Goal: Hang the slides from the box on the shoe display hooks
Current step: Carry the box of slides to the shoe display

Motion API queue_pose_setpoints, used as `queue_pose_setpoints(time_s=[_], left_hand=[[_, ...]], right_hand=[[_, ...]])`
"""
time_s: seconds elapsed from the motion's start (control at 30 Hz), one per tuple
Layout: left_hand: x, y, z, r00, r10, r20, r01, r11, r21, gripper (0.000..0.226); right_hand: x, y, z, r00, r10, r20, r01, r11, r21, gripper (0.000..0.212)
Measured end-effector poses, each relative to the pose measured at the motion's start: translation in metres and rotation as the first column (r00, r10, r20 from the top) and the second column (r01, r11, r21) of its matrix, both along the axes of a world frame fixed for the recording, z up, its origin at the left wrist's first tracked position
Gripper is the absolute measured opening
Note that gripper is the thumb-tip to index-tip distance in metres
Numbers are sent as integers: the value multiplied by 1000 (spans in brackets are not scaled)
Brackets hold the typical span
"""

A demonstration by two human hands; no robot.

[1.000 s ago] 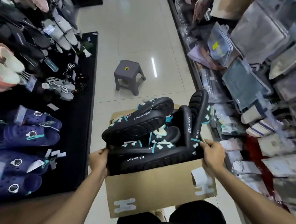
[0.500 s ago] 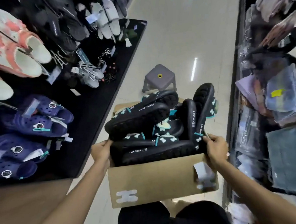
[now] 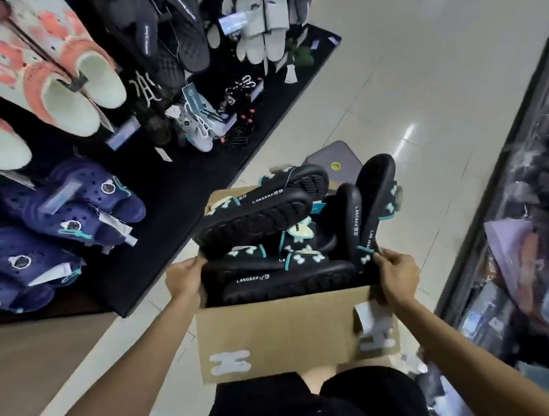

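Shoe display [image 3: 70, 156] swung closer, left hand [image 3: 184, 277] and right hand [image 3: 396, 272] gripping box [image 3: 280, 329] rim, slides [image 3: 281, 239] between

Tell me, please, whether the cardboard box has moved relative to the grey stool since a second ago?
Yes. The cardboard box has come forward toward the grey stool; its slides now overlap the stool's near edge.

Grey stool [image 3: 334, 159] on tiled floor [image 3: 420, 86]
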State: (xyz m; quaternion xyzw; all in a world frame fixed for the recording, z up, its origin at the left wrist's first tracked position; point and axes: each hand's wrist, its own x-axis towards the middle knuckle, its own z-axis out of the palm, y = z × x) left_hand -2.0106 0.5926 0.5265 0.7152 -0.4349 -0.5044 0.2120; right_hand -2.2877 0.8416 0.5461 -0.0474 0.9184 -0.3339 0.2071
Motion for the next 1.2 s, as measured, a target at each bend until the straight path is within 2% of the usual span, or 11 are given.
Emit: queue_pose_setpoints(time_s=[0.07,0.2,0.4,0.5,0.57,0.6,0.7,0.8,0.97,1.07,1.2], left_hand=[[-5,-10,0,1000,25,7,-25,999,23,15],[-6,-19,-9,992,128,6,-128,990,51,34],[-14,-11,-16,941,328,82,-332,942,39,16],[-24,-3,-15,877,467,112,-473,881,33,22],[-34,6,-13,814,568,121,-574,818,25,41],[-41,11,-9,781,612,127,-619,786,16,25],[-61,21,1,708,674,211,-690,724,-2,26],[-72,31,1,615,765,191,-779,627,-7,28],[-78,46,-2,569,806,164,-816,578,-11,14],[-73,56,-16,509,851,130,-858,514,-3,26],[-69,62,-21,452,879,151,-890,457,5,16]], right_hand=[[-16,-20,-3,999,47,8,-47,999,3,18],[-47,-61,-7,989,148,28,-149,988,32,19],[-96,-137,-14,932,357,58,-360,932,36,19],[-121,-176,-24,893,445,64,-449,891,64,19],[-136,-203,-33,860,503,81,-508,859,67,19],[-143,-217,-36,836,540,93,-546,836,58,19],[-157,-258,-39,749,654,105,-661,749,48,19],[-162,-294,-44,674,732,96,-737,676,19,17],[-148,-340,-54,607,790,86,-793,609,8,19],[-132,-363,-56,570,819,68,-822,568,41,21],[-107,-387,-61,485,871,74,-875,483,38,26]])
